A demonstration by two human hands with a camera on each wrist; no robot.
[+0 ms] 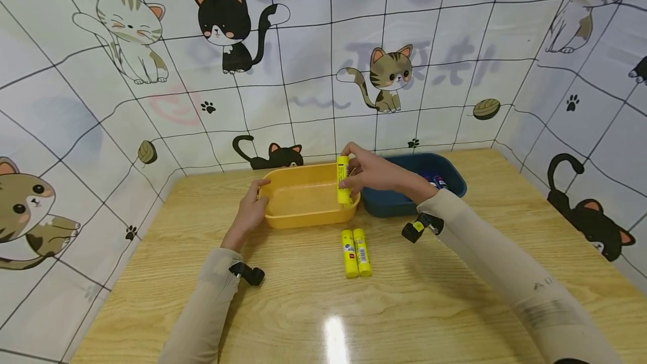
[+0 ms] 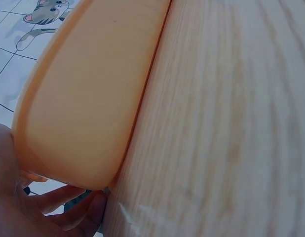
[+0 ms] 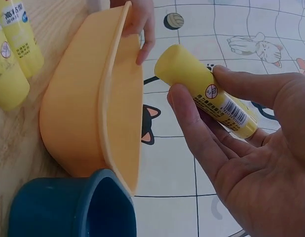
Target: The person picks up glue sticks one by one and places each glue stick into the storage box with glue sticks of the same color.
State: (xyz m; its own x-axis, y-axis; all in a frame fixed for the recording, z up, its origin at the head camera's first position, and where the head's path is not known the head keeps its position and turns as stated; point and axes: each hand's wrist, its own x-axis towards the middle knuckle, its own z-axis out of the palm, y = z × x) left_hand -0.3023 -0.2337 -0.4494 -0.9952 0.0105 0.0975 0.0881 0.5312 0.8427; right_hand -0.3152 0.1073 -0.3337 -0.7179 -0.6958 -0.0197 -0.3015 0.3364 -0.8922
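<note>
My right hand (image 1: 371, 172) pinches a yellow glue stick (image 1: 342, 184) between thumb and fingers, upright above the right end of a yellow-orange plastic bin (image 1: 303, 220). The right wrist view shows the printed label and barcode on that glue stick (image 3: 234, 112), clear of the bin's rim. My left hand (image 1: 249, 212) grips the bin's left end, and its fingers (image 2: 83, 212) curl against the end wall in the left wrist view. Two more glue sticks, one (image 1: 349, 254) beside the other (image 1: 362, 253), lie side by side on the table in front of the bin.
A dark blue bin (image 1: 388, 208) stands at the right end of the yellow-orange one, with blue-and-white items (image 1: 436, 180) inside, partly hidden by the right forearm. Behind the wooden table (image 1: 293, 308) rises a cat-print wall covering (image 1: 313, 44).
</note>
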